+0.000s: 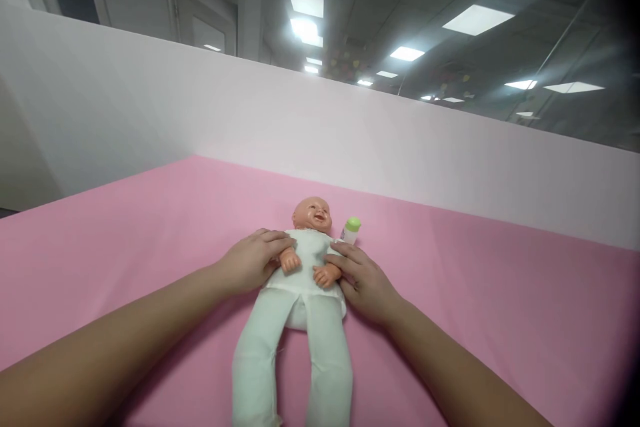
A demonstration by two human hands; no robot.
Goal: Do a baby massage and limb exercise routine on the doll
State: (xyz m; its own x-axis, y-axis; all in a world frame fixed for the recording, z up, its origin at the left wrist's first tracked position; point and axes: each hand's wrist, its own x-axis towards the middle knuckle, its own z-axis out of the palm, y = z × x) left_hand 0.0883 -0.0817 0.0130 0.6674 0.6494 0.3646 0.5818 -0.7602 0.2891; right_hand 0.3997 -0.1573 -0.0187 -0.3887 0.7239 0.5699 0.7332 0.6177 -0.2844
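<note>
A baby doll [311, 250] in pale mint cloth lies on its back on the pink surface, its head at the far end and its legs stretched toward me. From one side, my left hand [253, 259] closes round the doll's upper arm, fingers over the sleeve. On the opposite side, my right hand [369, 281] curls over the other arm and presses against the body; the thumb is low along the doll's side. Both of the doll's small plastic hands rest on its belly. Just beyond my right fingertips stands a small bottle [352, 230] with a green cap, its lower part hidden.
The pink tabletop [165, 227] spreads out on both sides of the doll. A white partition [320, 123] rises along its back and left edges. Behind that are a partly open door [207, 20], glass and lit ceiling panels.
</note>
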